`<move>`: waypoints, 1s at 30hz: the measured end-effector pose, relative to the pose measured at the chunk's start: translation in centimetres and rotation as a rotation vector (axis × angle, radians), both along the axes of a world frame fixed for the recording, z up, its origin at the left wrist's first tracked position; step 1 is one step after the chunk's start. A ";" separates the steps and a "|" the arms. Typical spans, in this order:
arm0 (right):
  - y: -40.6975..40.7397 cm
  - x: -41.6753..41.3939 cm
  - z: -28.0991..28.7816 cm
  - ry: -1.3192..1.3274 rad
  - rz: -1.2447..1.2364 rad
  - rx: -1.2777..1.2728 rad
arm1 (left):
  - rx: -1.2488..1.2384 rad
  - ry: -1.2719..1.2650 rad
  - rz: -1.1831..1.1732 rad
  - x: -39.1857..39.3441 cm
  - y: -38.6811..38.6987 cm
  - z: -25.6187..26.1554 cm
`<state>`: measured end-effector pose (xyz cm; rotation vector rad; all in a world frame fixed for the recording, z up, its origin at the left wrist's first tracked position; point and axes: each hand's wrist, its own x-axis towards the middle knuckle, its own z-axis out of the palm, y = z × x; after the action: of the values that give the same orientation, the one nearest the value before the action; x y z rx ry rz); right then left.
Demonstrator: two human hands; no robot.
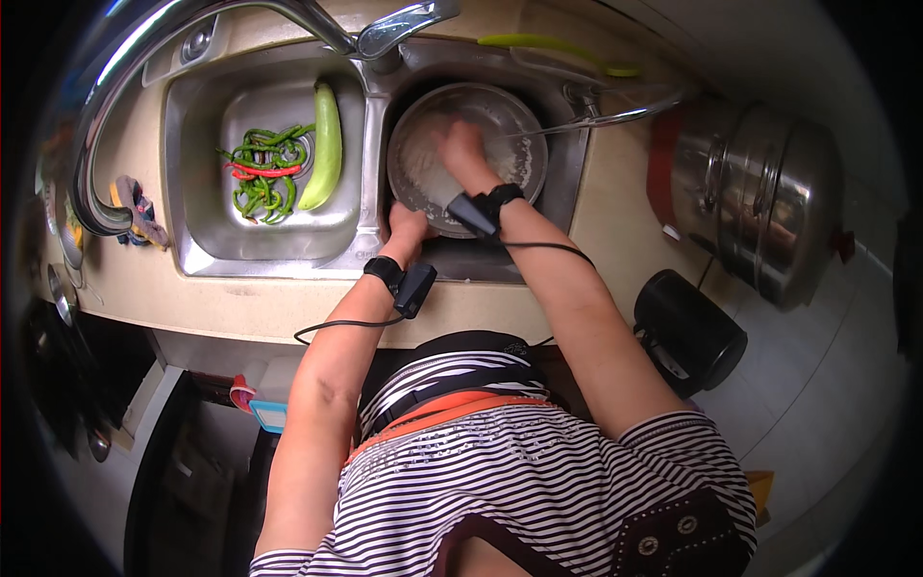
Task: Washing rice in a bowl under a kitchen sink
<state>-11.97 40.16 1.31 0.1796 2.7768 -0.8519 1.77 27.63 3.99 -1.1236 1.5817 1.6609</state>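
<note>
A round metal bowl (532, 119) sits in the right basin of a steel double sink (375, 122), holding cloudy water and white grains that look like rice (418, 155). My left hand (407, 225) grips the bowl's near left rim, its fingers partly hidden. Inside the bowl is my right hand (463, 148), blurred, with its fingertips in the cloudy water; whether they close on any grains cannot be seen. A thin stream from a small curved tap (627, 115) at the right reaches into the bowl. Green chili peppers (277, 195), red chilies (263, 172) and a long pale green vegetable (324, 148) lie in the left basin.
A large chrome faucet (94, 144) arches over the left side. Cloths (137, 213) lie on the counter (252, 306) left of the sink. To the right stand a large steel container (764, 195) and a black cylindrical bin (690, 329). A yellow-green object (541, 43) lies behind the sink.
</note>
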 end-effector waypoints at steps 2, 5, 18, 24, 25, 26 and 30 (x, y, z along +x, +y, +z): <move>-0.7 2.7 2.1 -0.063 0.196 -0.182 | 0.051 -0.036 0.058 1.1 -1.5 -0.5; -0.5 5.3 4.3 -0.131 0.521 -0.067 | 0.006 -0.024 0.068 2.2 -2.0 -1.5; 1.4 1.6 -0.3 -0.004 0.260 -0.345 | -0.002 0.002 -0.010 0.1 1.4 -1.2; 0.7 8.6 6.8 -0.089 0.836 0.138 | -0.015 -0.025 -0.023 1.9 0.0 -3.6; 1.2 8.8 8.2 -0.091 0.834 0.141 | -0.030 -0.031 -0.027 1.7 0.0 -3.3; 1.5 8.8 9.4 -0.164 0.980 0.335 | -0.031 -0.034 -0.024 1.8 -0.3 -3.0; 6.5 7.3 7.3 -0.065 0.663 0.539 | -0.006 0.000 0.026 0.9 0.0 -1.8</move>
<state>-4.70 46.68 8.60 -0.5815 2.6497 0.0618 2.67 27.66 2.15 -1.1519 1.5795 1.6743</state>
